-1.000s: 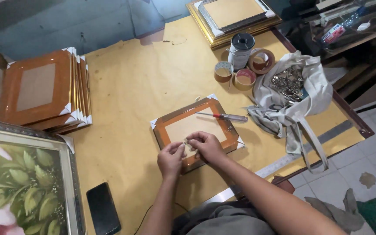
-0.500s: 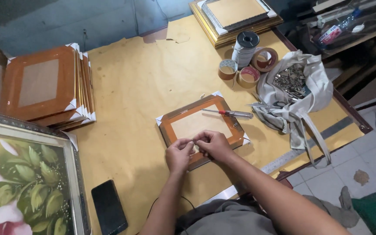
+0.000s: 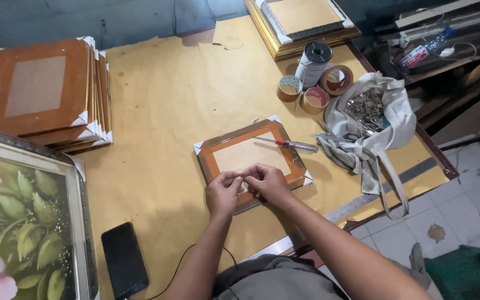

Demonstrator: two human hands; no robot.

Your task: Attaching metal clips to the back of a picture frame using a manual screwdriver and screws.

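Observation:
A small brown picture frame (image 3: 251, 150) lies face down on the paper-covered table (image 3: 179, 94), with white protectors on its corners. My left hand (image 3: 223, 191) and my right hand (image 3: 268, 182) meet over the frame's near edge, fingertips pinched together on a tiny piece that is too small to make out. A screwdriver (image 3: 289, 145) with a red and clear handle rests across the frame's far right corner, apart from both hands.
A stack of brown frames (image 3: 43, 91) sits far left, a flower painting in a silver frame (image 3: 23, 222) near left, a black phone (image 3: 124, 260) beside it. Tape rolls (image 3: 315, 83), a cloth bag of metal hardware (image 3: 368, 111) and a gold frame (image 3: 301, 22) stand right and back.
The view has shifted slightly. Both hands stay pinched together at the frame's near edge, with only small finger movement.

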